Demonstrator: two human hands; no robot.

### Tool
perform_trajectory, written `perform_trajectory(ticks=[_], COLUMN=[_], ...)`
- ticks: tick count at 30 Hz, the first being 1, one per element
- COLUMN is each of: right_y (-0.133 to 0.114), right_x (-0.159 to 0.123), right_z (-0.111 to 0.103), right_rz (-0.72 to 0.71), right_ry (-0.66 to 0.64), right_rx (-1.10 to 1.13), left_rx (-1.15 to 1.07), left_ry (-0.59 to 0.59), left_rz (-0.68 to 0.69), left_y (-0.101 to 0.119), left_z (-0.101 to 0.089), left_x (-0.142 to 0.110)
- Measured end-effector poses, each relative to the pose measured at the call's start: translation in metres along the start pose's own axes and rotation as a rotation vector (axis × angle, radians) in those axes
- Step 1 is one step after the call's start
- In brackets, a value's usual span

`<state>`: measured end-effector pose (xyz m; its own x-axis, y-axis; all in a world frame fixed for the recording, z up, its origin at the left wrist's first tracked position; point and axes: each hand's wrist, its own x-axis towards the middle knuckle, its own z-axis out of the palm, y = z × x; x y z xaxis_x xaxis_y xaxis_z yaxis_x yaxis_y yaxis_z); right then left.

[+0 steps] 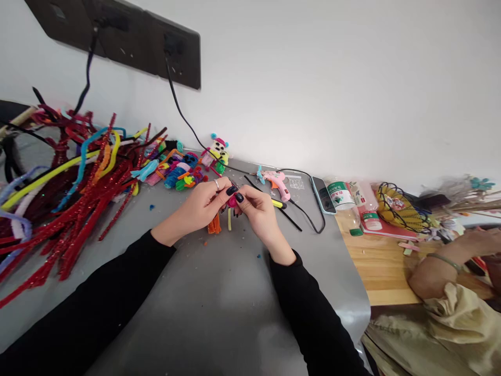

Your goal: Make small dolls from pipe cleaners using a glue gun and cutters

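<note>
Far to the left of the pink glue gun, a loose heap of pipe cleaners spreads over the grey tabletop, mostly glittery red with yellow, blue and lilac among them. Nearer the gun on that side is a cluster of small fuzzy figures, with a white-faced figure at its right end.

Left of the gun and nearer the wearer, the left hand has its fingertips closed on a small pink piece; the right hand pinches the same piece from the other side. An orange bundle lies below the left hand.

Just right of the gun is a clear plastic tray, its contents too small to tell; then a phone. Farther right, two clear bottles lie on their sides, one with a green-and-white label, near a red book. Beyond them a yellow wire basket leans tilted, holding something pale and reddish. Farthest right of the gun is a co-worker's forearm.
</note>
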<state>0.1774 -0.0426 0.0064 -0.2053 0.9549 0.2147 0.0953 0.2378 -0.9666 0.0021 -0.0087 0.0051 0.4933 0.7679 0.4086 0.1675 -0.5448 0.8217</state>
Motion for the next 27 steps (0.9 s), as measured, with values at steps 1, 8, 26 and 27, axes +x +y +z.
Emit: perform_trajectory(ticks=[1, 8, 26, 27], right_y=[0.001, 0.000, 0.005, 0.008], right_x=[0.000, -0.001, 0.003, 0.005], right_z=[0.001, 0.002, -0.014, -0.021], right_rz=[0.010, 0.025, -0.077, -0.093], right_ry=[0.032, 0.106, 0.148, 0.236], right_rx=[-0.036, -0.171, -0.399, -0.469], left_rx=[0.023, 0.025, 0.046, 0.022], left_ry=[0.018, 0.027, 0.131, 0.137], left_rz=[-0.007, -0.048, -0.184, -0.209], left_y=[0.000, 0.002, -0.002, -0.003], left_z=[0.001, 0.009, -0.003, -0.004], left_x=[0.000, -0.001, 0.001, 0.001])
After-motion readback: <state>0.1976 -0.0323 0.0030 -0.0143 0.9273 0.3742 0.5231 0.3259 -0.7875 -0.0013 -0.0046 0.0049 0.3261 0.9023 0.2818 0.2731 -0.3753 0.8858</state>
